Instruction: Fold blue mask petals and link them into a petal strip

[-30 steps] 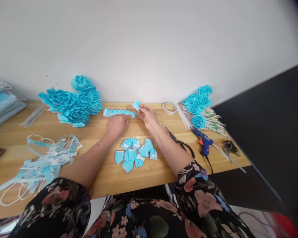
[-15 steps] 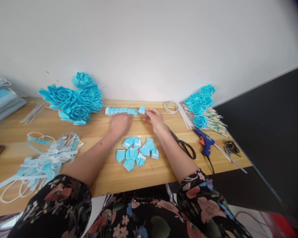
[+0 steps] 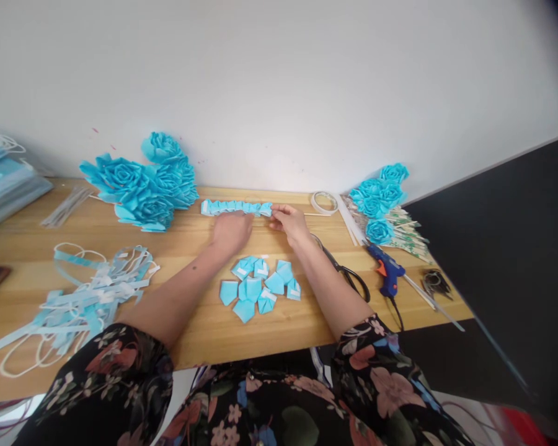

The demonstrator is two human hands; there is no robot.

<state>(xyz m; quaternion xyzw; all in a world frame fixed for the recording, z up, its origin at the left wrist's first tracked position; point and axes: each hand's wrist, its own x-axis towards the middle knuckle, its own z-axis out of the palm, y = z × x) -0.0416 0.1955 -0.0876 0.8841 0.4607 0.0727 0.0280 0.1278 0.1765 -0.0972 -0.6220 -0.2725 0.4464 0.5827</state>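
A row of folded light-blue petals (image 3: 225, 207) lies along the back of the wooden table, overlapping on what looks like a strip of tape. My left hand (image 3: 232, 230) rests against its front edge, fingers bent onto the row and partly hidden by the back of the hand. At the row's right end, a single folded petal (image 3: 265, 209) is pinched by the thumb and fingers of my right hand (image 3: 290, 223); it sits against the last petal there. Several loose folded petals (image 3: 251, 288), some with white strips, lie in front, between my forearms.
Blue flowers (image 3: 153, 179) stand back left, with smaller flowers (image 3: 376, 192) back right. A pile of cut mask strips (image 3: 93, 291) lies left. Right are a tape roll (image 3: 324, 202), black-handled scissors (image 3: 356, 282) and a blue glue gun (image 3: 388, 272). A wall (image 3: 270, 93) rises behind.
My right hand has brought the pinched petal leftward up to the end of the row, closing the gap. My left hand stays by the row. The view has shifted slightly.
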